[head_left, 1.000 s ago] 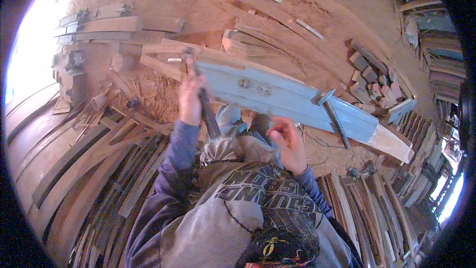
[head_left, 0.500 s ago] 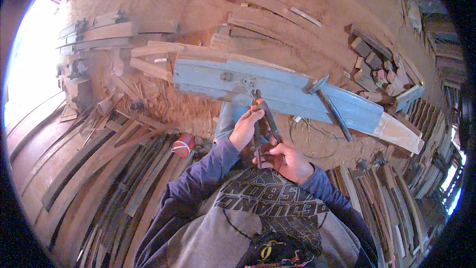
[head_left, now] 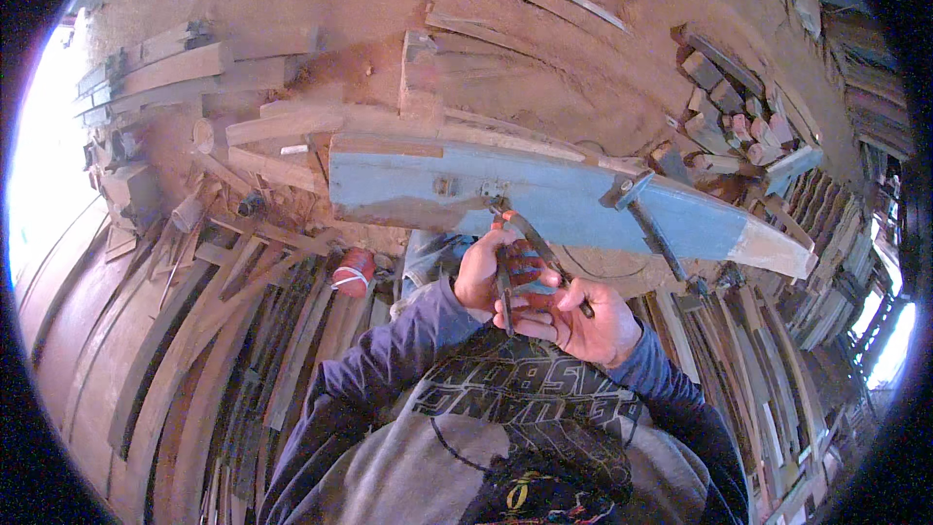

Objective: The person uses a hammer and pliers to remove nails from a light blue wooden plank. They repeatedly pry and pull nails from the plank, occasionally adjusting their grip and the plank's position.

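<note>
Both our left hand (head_left: 476,270) and right hand (head_left: 604,321) hold long-handled dark metal pincers (head_left: 531,236), apparently adjusting grip; squeezing next would need even pressure.

That long blue board (head_left: 564,199) bears a hammer-like tool (head_left: 630,191), lying crosswise toward its tapering right end, the handle (head_left: 661,241) jutting over the near edge.

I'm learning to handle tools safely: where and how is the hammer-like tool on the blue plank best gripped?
Probably by the tool's handle, near its free end, from the person's side. It slants toward them and juts past the near edge of the plank, while the head lies over it. The right hand is nearer, but holds the pincers.
</note>
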`<state>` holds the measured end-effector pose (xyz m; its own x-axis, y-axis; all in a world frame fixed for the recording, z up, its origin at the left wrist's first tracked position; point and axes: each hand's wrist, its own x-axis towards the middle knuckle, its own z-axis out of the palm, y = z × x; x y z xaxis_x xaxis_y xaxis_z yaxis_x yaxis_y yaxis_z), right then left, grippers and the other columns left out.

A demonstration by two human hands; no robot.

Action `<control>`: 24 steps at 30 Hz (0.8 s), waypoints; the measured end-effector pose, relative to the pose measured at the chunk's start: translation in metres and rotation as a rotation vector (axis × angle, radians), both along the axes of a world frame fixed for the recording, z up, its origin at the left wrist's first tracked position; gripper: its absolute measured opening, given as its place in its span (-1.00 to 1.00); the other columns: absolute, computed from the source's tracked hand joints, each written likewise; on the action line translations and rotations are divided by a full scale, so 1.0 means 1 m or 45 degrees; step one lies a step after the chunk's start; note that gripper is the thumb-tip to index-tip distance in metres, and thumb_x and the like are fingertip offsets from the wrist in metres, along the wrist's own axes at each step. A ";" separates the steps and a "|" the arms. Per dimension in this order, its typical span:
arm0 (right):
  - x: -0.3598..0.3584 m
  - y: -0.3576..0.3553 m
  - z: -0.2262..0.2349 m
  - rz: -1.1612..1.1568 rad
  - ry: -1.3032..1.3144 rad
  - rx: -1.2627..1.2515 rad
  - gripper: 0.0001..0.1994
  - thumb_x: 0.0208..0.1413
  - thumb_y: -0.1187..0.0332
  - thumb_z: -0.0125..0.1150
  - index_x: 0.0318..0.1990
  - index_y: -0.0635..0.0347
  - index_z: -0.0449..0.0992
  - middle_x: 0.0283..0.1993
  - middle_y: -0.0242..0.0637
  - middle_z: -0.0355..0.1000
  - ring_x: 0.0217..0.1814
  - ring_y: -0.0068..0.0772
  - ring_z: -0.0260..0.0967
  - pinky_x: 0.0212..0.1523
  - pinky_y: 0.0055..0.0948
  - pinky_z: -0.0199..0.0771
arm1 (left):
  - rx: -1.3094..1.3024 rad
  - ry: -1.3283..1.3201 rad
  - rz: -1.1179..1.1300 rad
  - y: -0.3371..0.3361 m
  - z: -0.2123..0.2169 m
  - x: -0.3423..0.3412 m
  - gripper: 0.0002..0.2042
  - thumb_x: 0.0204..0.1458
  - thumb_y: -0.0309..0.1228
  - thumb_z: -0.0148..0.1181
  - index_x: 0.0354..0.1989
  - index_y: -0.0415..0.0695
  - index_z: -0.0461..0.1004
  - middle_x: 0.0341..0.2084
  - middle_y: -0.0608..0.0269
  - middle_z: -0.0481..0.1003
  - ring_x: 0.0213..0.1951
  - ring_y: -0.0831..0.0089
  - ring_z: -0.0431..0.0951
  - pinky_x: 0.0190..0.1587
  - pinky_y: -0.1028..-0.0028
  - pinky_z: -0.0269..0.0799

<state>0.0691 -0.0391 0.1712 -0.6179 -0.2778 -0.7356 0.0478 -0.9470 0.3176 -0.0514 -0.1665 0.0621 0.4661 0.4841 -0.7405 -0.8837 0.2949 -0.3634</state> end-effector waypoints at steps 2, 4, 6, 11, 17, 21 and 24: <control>-0.003 0.008 0.001 0.014 -0.055 -0.053 -0.59 -0.05 0.44 -0.11 0.02 0.34 0.28 0.20 0.41 0.25 0.32 0.37 0.21 0.41 0.01 0.22 | -0.011 0.002 -0.030 0.005 0.003 -0.002 -0.36 0.22 0.18 -0.18 -0.03 -0.26 0.43 -0.29 -0.04 0.58 -0.37 0.05 0.60 -0.40 0.21 0.60; -0.005 0.015 0.002 -0.017 -0.081 -0.075 -0.56 -0.06 0.44 -0.11 0.05 0.36 0.26 0.21 0.41 0.24 0.32 0.36 0.20 0.41 0.01 0.22 | -0.049 -0.051 -0.027 0.012 0.009 -0.005 -0.32 0.21 0.22 -0.18 -0.08 -0.27 0.45 -0.29 -0.02 0.59 -0.43 0.04 0.58 -0.45 0.18 0.60; -0.007 0.024 0.002 -0.019 -0.112 -0.113 -0.58 -0.06 0.44 -0.12 0.03 0.34 0.27 0.22 0.41 0.23 0.32 0.37 0.20 0.41 0.01 0.22 | -0.204 -0.179 -0.039 0.019 0.017 -0.007 -0.29 0.18 0.26 -0.17 -0.11 -0.29 0.47 -0.30 0.00 0.59 -0.50 0.04 0.56 -0.50 0.17 0.58; -0.013 0.040 0.000 -0.032 -0.062 -0.240 -0.82 0.04 0.50 -0.16 -0.19 0.09 0.28 0.22 0.35 0.29 0.36 0.35 0.17 0.43 0.15 0.13 | -0.195 -0.297 0.034 0.028 0.017 -0.012 -0.19 0.14 0.34 -0.21 -0.08 -0.34 0.48 -0.31 -0.04 0.60 -0.69 0.05 0.46 -0.74 0.24 0.45; -0.014 0.050 -0.004 0.147 -0.202 -0.122 -0.79 -0.05 0.38 -0.05 -0.20 0.13 0.30 0.24 0.37 0.21 0.33 0.41 0.17 0.38 0.00 0.26 | -0.210 -0.232 0.119 0.024 0.007 -0.001 -0.28 0.18 0.27 -0.18 0.00 -0.26 0.44 -0.31 -0.05 0.58 -0.63 0.03 0.49 -0.67 0.16 0.51; -0.012 0.063 -0.014 0.080 -0.053 -0.187 -0.82 0.01 0.40 -0.06 -0.19 0.10 0.33 0.28 0.35 0.20 0.33 0.38 0.18 0.35 0.03 0.26 | -0.310 -0.044 0.137 0.033 0.011 0.008 -0.37 0.21 0.17 -0.12 0.11 -0.20 0.36 -0.24 -0.06 0.57 -0.44 -0.01 0.58 -0.55 0.07 0.57; -0.011 0.077 -0.027 0.020 0.108 -0.297 -0.83 0.12 0.38 -0.10 -0.16 0.07 0.38 0.29 0.27 0.24 0.37 0.36 0.14 0.37 0.07 0.18 | -0.251 -0.061 0.241 0.041 0.012 0.004 -0.42 0.22 0.11 -0.08 0.15 -0.16 0.30 -0.19 -0.06 0.56 -0.36 -0.03 0.61 -0.55 0.09 0.57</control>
